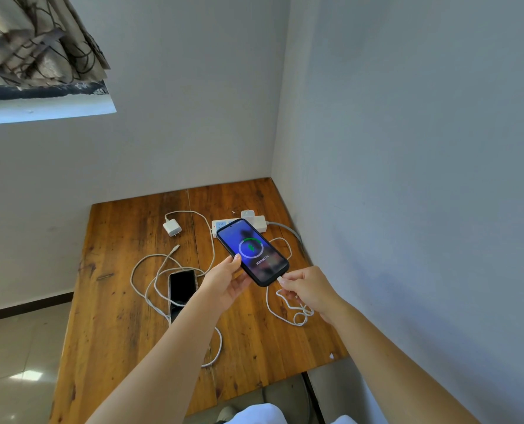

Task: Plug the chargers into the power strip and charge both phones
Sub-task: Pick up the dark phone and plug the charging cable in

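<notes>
Phone (252,251), charging: left hand (224,284) gripping it, right hand (308,289) pinching cable plug (281,280); seating straight advised.

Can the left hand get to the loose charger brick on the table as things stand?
Probably not right away. The left hand is holding the lit phone, so it would have to put that down first. The path itself looks open: the charger brick lies unplugged on bare table, nothing over it.
</notes>
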Available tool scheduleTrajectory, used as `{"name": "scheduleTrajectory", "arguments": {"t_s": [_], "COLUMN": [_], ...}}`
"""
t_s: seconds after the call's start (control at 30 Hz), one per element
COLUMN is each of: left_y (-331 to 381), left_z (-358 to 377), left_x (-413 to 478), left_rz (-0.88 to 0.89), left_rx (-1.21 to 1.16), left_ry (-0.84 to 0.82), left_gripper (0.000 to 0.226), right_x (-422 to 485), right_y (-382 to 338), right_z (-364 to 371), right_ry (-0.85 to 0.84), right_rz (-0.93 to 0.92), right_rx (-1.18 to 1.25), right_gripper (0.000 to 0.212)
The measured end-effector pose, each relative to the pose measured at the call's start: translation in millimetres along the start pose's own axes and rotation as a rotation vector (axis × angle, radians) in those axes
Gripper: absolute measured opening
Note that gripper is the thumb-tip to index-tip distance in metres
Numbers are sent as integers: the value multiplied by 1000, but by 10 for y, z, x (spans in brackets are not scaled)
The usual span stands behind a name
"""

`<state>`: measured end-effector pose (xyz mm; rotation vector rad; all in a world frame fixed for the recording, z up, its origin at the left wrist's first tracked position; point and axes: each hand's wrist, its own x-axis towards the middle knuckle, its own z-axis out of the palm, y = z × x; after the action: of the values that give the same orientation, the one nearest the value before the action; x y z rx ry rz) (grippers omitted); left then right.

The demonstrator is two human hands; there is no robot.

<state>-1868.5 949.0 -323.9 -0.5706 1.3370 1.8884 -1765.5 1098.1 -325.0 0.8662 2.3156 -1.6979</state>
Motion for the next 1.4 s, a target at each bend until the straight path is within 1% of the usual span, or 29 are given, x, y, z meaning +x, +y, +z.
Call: {"name": "scheduleTrajectory", "arguments": {"t_s": [0.37, 0.67, 0.87, 1.03, 1.17, 1.23, 1.33, 1.4], "left_y": [-10, -45, -98, -250, -480, -610, -824, -952], "left_z": [-25, -33, -15, 3, 21, 26, 64, 85], "left_x": [25, 111, 211, 415, 707, 910, 1231, 1421], "left_rz": [-5, -13, -35, -95, -158, -187, -228, -250], "left_rx": [-9, -4, 15, 81, 176, 210, 243, 278], "left_ry": [22, 33, 70, 122, 214, 225, 220, 218], "left_gripper": [22, 26, 27, 34, 40, 39, 40, 41], "right_x": [13, 25, 85, 228, 395, 505, 670, 755], "right_y": [7, 18, 89, 309, 597, 789, 1118, 1310], "right_z": [-10, -31, -37, 21, 87, 129, 183, 200], "right_ry": [-13, -15, -33, -53, -35, -17, 6, 5], "right_rz": [4, 27, 61, 150, 232, 277, 321, 349], "right_rx": [4, 5, 13, 9, -96, -136, -172, -185], "right_gripper": [15, 18, 18, 20, 15, 11, 18, 13]}}
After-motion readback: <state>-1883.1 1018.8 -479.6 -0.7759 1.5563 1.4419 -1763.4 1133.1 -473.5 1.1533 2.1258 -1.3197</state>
